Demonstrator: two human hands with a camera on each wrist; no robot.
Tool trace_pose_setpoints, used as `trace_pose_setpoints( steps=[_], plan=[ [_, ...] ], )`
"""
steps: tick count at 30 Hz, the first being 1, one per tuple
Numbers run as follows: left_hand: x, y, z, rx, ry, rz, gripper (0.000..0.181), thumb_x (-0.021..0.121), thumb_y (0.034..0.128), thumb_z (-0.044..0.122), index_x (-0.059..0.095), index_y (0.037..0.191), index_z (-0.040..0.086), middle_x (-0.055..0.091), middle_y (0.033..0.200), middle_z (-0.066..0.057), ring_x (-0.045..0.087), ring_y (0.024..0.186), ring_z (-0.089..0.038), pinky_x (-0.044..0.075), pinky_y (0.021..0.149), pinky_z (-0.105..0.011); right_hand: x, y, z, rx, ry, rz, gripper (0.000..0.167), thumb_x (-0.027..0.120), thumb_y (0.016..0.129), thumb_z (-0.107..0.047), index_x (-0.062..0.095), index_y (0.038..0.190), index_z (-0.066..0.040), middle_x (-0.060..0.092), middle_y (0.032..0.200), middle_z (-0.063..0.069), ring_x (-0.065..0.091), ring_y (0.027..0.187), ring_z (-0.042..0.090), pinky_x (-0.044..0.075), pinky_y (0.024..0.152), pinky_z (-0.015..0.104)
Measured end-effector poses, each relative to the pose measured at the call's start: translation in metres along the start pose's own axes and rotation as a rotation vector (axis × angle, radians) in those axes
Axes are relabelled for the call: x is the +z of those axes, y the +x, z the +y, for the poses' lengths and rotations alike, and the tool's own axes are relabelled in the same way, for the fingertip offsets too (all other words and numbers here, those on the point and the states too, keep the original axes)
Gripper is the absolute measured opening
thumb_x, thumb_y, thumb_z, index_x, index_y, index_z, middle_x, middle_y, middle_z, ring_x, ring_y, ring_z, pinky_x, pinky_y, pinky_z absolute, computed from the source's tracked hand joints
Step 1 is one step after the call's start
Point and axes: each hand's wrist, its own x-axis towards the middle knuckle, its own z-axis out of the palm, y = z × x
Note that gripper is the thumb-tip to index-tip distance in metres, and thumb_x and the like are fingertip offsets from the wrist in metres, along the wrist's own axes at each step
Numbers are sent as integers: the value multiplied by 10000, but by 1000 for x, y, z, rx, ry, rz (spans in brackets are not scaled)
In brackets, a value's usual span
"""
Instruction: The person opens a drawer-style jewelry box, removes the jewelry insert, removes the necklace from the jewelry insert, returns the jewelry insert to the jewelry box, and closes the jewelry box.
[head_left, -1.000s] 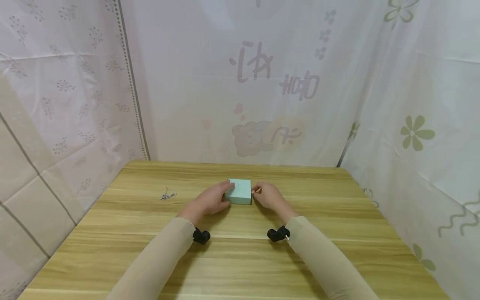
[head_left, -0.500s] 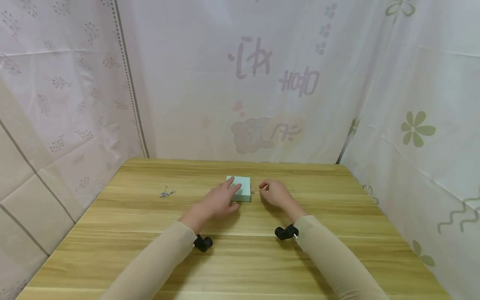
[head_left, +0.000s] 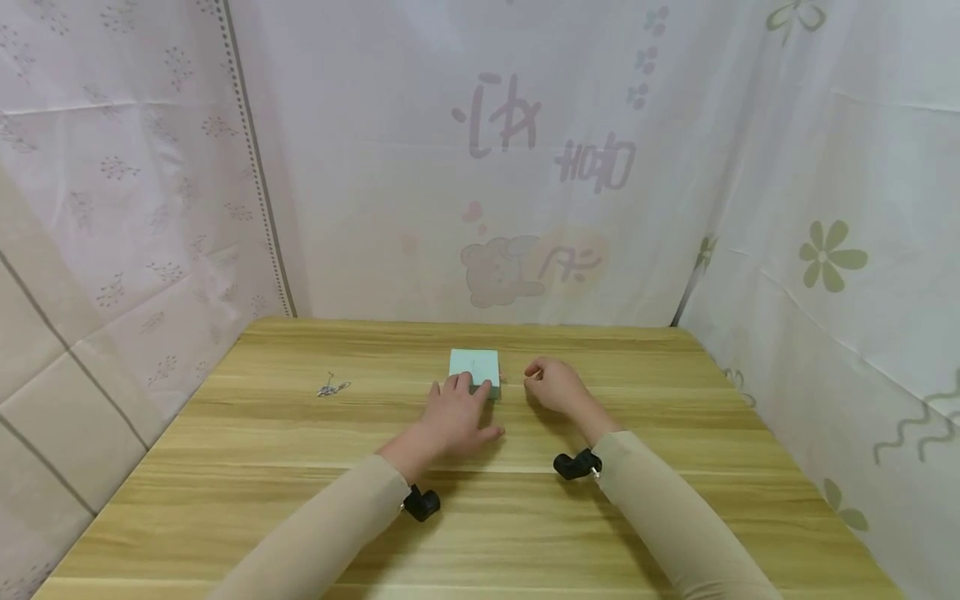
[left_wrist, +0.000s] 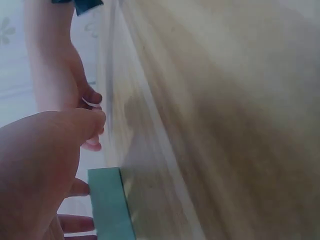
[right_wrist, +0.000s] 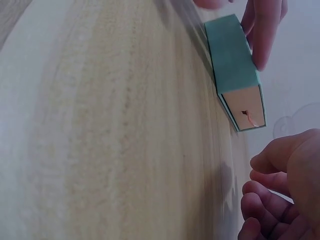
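Note:
A small mint-green drawer box (head_left: 474, 362) lies flat towards the back of the table. From a hole in its pale right end hangs a short pinkish ribbon pull (right_wrist: 250, 119), and that drawer face sits flush in the sleeve. My left hand (head_left: 453, 417) rests its fingertips on the box's top near the front edge, with the thumb held away from it. To the right of the box, apart from the ribbon, hovers my right hand (head_left: 558, 387). Its fingers (right_wrist: 270, 197) are loosely curled with nothing visible between them.
A small tangled silver chain (head_left: 330, 389) lies on the wood-grain table (head_left: 225, 483) left of the box. Patterned white curtains (head_left: 375, 167) enclose the back and both sides. A black wrist camera (head_left: 576, 465) is worn on the right wrist, another (head_left: 422, 504) on the left.
My right hand has let go of the ribbon and drawn off to the right. My left hand has loosened from the box's left side and slid to its front edge.

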Motion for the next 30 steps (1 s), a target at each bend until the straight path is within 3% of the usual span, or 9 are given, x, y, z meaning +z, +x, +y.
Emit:
trace_pose_setpoints(
  steps=[5,10,19,23,30],
  plan=[
    [2,14,-11,-28,-58,18,863,639,1044,650,396,1716,167,392,1696,-218,361,1610,-431,311,1277,-758,2,1,-1,4,-1,3,296,621,1063,-194,732,1287,-36,751,1155,150,680,993,274,574,886,458],
    [5,34,-23,-58,-63,29,853,643,1049,628,377,1724,179,366,1723,-206,329,1636,-412,287,1307,-725,2,3,-2,2,2,-10,296,613,1068,-204,731,1293,-51,752,1177,146,685,1014,274,576,897,455],
    [7,67,-29,-115,-50,19,852,592,1067,647,330,1745,203,324,1768,-201,293,1667,-398,253,1340,-691,4,1,-4,-10,5,-12,270,625,1072,-191,742,1271,-52,753,1156,142,688,1016,278,581,917,470],
    [8,75,-31,-139,-27,2,848,576,1071,651,312,1752,221,304,1783,-183,282,1676,-380,257,1348,-668,5,0,-4,-17,7,-7,258,632,1073,-189,747,1264,-59,750,1154,144,686,1010,282,580,907,471],
    [6,75,-36,-121,-61,-5,883,610,1065,626,260,1769,222,227,1817,-193,230,1694,-401,228,1348,-694,5,-2,-3,-18,7,1,241,648,1074,-189,758,1243,-59,751,1158,143,687,1030,281,582,903,455]
  ],
)
